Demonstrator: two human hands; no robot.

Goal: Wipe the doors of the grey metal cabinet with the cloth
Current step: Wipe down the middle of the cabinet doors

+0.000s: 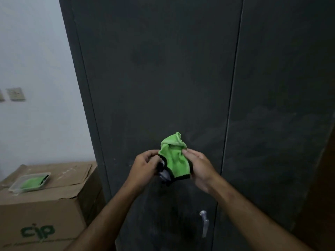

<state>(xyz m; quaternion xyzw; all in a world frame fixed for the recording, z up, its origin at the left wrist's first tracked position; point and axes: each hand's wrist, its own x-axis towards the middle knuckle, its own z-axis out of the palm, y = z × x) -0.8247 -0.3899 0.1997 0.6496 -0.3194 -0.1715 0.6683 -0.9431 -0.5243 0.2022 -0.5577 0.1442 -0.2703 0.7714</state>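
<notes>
A tall grey metal cabinet [163, 78] fills the view, with its left door and right door [281, 105] meeting at a vertical seam. A bright green cloth [174, 158] with a black edge is bunched in front of the left door. My left hand [145, 165] grips the cloth's lower left edge. My right hand [199, 165] pinches its right side. The cloth is held a little off the door, and whether it touches the door I cannot tell. A silver handle [204, 223] sits low on the left door near the seam.
A brown cardboard box [45, 205] stands to the left of the cabinet against a white wall. On it lies a clear plastic tray [16, 185] holding another green cloth [32, 182]. A wall socket [16, 94] is mounted at the left. A brown surface [324, 187] edges the far right.
</notes>
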